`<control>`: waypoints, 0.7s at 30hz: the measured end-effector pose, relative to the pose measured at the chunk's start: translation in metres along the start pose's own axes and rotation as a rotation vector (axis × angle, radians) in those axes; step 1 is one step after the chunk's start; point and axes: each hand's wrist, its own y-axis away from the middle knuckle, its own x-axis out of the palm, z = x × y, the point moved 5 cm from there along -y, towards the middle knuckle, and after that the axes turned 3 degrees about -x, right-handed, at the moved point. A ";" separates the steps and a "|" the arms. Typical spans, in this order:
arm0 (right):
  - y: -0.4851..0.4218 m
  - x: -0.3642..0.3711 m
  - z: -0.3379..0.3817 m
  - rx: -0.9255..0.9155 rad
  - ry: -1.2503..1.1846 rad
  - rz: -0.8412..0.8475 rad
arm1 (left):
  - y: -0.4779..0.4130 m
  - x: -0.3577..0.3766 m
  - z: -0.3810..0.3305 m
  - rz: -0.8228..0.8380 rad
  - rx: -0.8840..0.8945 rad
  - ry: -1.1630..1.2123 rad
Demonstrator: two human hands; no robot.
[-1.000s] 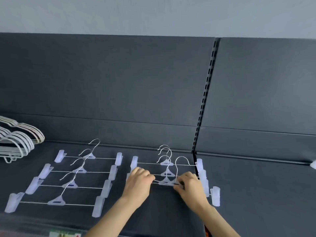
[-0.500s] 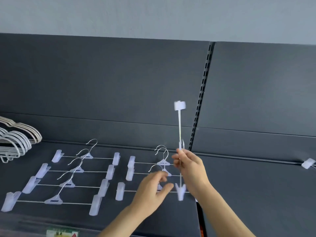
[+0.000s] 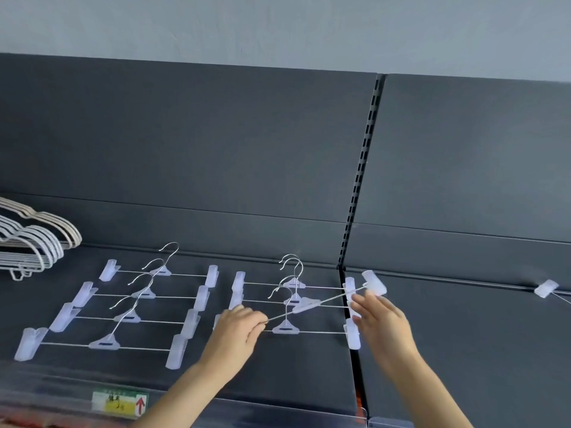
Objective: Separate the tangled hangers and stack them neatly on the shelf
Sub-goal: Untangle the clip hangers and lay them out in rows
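The left hand [image 3: 236, 333] is clenched round the near-left end of the held hanger [image 3: 306, 304], a clip hanger whose clip on that end is hidden inside the fingers. From this grasp the wire bar runs away and to the right on a rising slant, crossing above the laid group [image 3: 285, 327] of clip hangers that lie flat on the shelf [image 3: 278, 375] with their bars running left to right. The far end of the slanted bar carries its free clip [image 3: 374, 282], which sits highest, above the right edge of the group. The right hand [image 3: 381, 319] is the nearer one to that clip; its fingertips [image 3: 360, 301] reach up just below it, but motion blur hides whether they pinch the bar, merely touch it, or are apart from it. Judging from this, the coming move depends on swinging the bar's long axis level and parallel with the bars beneath, the right end coming down while the left end acts as pivot. Further left lies a second group [image 3: 105, 344] of clip hangers in neat rows, and beyond it white wire hangers [image 3: 34, 245] are piled. Well to the right a stray clip [image 3: 546, 288] rests at the shelf's back edge.
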 end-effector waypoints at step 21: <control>0.026 -0.040 -0.044 -0.126 1.027 -0.066 | 0.010 0.005 0.033 0.166 0.038 -0.158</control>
